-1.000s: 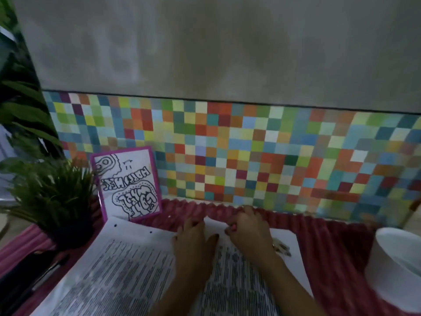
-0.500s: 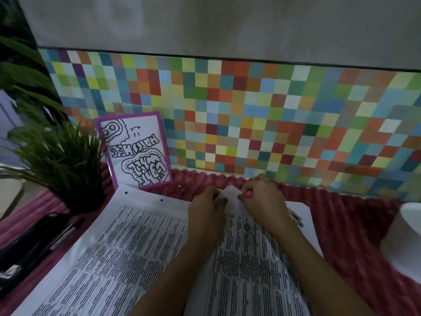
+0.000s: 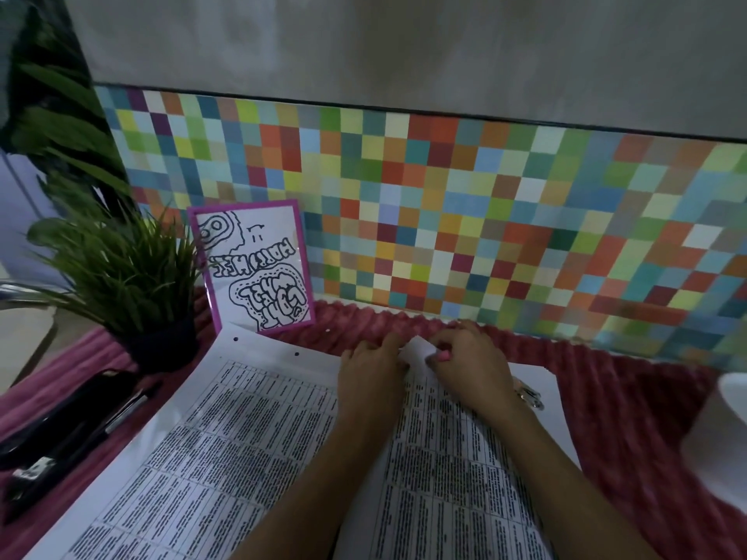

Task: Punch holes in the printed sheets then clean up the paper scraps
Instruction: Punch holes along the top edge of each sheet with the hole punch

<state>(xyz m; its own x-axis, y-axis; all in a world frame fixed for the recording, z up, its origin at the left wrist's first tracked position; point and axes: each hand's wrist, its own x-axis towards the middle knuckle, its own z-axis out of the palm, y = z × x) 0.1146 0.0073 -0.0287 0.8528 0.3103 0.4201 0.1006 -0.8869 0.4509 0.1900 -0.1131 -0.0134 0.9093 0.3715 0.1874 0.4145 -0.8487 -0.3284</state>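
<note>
L hand [image 3: 372, 377] & R hand [image 3: 471, 367] are pinching far edge of printed sheets [image 3: 436, 478], long axis running back toward body; hands nearly touching.

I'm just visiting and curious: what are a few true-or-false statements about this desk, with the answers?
1. The left hand and right hand meet at the far edge of the printed sheets. True.
2. The potted plant stands on the right. False: it stands on the left.
3. The drawing has a purple frame. True.
4. The printed sheets have no holes. False: two holes show near the far edge of the left one.
</note>
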